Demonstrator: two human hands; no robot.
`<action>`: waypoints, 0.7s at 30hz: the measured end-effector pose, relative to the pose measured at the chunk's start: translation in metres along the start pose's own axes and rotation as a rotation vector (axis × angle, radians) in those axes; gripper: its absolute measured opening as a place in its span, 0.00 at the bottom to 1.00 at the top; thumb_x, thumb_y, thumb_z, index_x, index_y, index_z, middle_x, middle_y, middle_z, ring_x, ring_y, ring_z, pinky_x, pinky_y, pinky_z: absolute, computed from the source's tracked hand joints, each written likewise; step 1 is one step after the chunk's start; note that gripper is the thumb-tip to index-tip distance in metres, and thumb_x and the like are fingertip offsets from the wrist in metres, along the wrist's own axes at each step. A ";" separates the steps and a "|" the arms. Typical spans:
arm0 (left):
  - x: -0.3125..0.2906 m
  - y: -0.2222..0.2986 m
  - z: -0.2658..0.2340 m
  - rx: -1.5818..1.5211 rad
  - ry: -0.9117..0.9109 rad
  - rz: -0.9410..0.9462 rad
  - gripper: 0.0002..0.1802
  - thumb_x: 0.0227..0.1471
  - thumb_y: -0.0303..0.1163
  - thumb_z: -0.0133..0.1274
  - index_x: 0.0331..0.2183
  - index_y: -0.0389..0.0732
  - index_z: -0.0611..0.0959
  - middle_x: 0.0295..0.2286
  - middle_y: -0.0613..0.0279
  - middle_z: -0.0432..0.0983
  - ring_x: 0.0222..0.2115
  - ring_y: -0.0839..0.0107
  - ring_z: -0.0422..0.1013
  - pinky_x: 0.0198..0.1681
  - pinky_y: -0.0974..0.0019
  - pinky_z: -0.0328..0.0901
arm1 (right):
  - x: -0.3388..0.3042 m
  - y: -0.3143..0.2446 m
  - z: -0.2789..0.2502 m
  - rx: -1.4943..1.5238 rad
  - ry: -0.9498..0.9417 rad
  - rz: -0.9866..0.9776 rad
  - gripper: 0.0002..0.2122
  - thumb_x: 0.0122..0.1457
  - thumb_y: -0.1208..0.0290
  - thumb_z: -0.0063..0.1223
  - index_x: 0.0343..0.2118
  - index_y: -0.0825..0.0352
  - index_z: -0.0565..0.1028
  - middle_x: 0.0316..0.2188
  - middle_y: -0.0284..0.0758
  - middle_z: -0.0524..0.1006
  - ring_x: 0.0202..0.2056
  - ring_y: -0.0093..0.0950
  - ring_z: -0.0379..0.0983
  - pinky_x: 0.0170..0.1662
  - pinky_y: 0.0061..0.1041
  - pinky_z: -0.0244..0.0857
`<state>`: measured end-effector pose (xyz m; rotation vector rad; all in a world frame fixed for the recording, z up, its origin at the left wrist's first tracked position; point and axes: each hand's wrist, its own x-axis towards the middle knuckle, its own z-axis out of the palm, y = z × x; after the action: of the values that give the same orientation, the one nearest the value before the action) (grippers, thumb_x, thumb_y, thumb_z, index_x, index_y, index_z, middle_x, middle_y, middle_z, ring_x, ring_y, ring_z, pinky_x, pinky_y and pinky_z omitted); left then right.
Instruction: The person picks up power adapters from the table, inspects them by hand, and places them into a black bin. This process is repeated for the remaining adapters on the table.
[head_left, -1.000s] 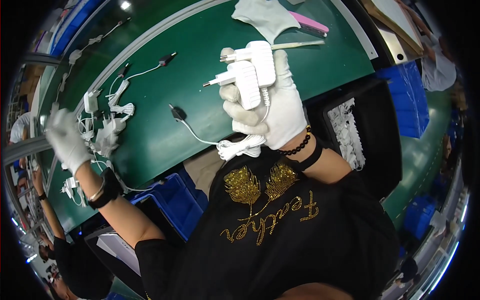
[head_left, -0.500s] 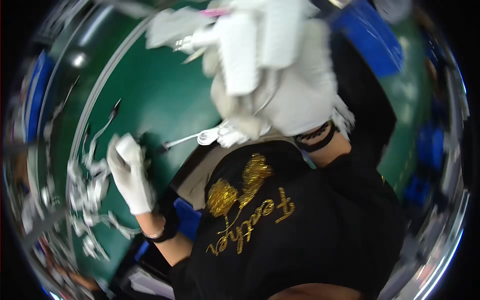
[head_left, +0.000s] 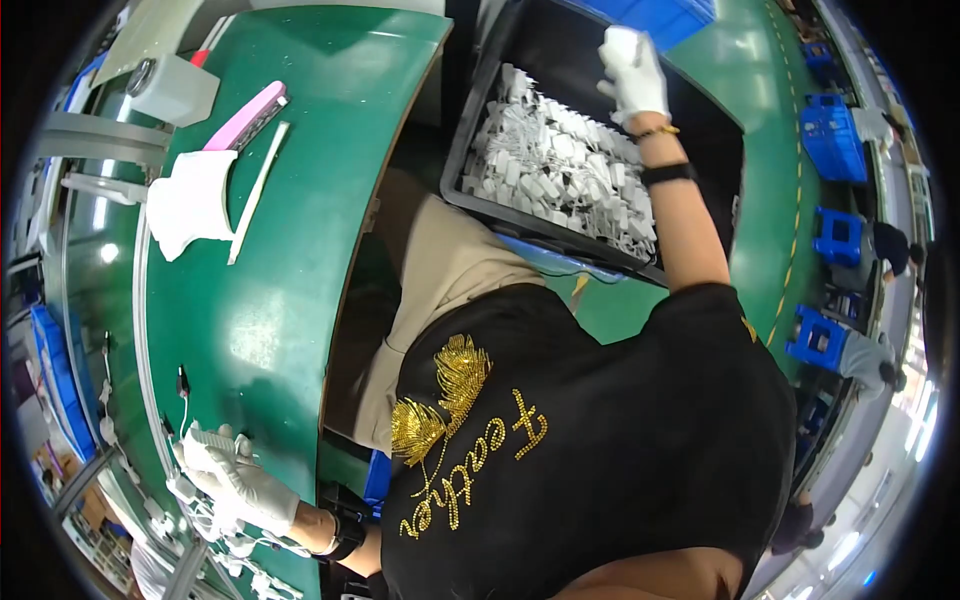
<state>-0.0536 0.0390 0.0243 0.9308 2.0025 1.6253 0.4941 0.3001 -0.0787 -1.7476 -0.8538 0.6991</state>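
My left hand [head_left: 240,485], in a white glove, is at the left side of the green bench, its fingers closed round a white power adapter [head_left: 207,447]. Beside it lies a pile of white adapters with cables [head_left: 235,545]. A dark-tipped cable end [head_left: 183,382] points away from the hand. At the far right, my gloved right hand [head_left: 634,78] is stretched over a black bin [head_left: 715,125]. Its fingers are slightly bent and apart, with nothing seen in them. Rows of white adapters with bundled cables [head_left: 560,165] fill much of the bin.
On the green bench [head_left: 290,220] lie a white cloth [head_left: 190,205], a pink-handled tool [head_left: 247,115] and a thin pale strip [head_left: 260,190]. A white bottle [head_left: 175,90] stands at the far left. Blue stools [head_left: 835,235] line the right; a metal rail edges the bench.
My right hand has swung right from over my lap to the bin; the white adapters it held are out of it. My view has turned right. The left hand stays by the cable pile.
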 end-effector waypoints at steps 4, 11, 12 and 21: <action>-0.018 0.025 -0.008 0.022 0.137 -0.012 0.31 0.62 0.40 0.50 0.60 0.36 0.64 0.55 0.48 0.65 0.50 0.53 0.69 0.42 0.62 0.69 | 0.108 0.207 0.085 -0.597 0.122 -0.165 0.38 0.52 0.53 0.63 0.64 0.59 0.60 0.50 0.44 0.76 0.48 0.42 0.75 0.50 0.35 0.69; -0.052 0.020 -0.018 -0.427 0.167 -0.248 0.37 0.58 0.38 0.56 0.64 0.42 0.61 0.54 0.54 0.67 0.45 0.58 0.71 0.44 0.63 0.67 | 0.125 0.286 0.130 -1.157 -0.399 -0.330 0.21 0.61 0.58 0.50 0.54 0.63 0.71 0.48 0.45 0.77 0.48 0.45 0.74 0.51 0.41 0.68; -0.054 0.018 -0.015 -0.465 0.126 -0.264 0.37 0.58 0.38 0.56 0.64 0.44 0.61 0.55 0.55 0.66 0.45 0.58 0.71 0.44 0.64 0.67 | 0.130 0.289 0.126 -1.147 -0.403 -0.331 0.21 0.61 0.59 0.50 0.53 0.65 0.70 0.48 0.45 0.76 0.48 0.45 0.74 0.51 0.41 0.68; -0.065 0.025 -0.013 -0.780 0.043 -0.296 0.48 0.50 0.32 0.63 0.65 0.46 0.55 0.53 0.53 0.68 0.42 0.60 0.72 0.43 0.62 0.68 | -0.025 -0.049 0.130 0.000 0.089 -0.842 0.20 0.64 0.68 0.49 0.54 0.76 0.66 0.44 0.52 0.75 0.44 0.44 0.74 0.49 0.40 0.69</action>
<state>-0.0103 -0.0135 0.0453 0.2915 1.2441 1.9971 0.3669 0.3606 -0.0704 -1.2276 -1.3860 0.0566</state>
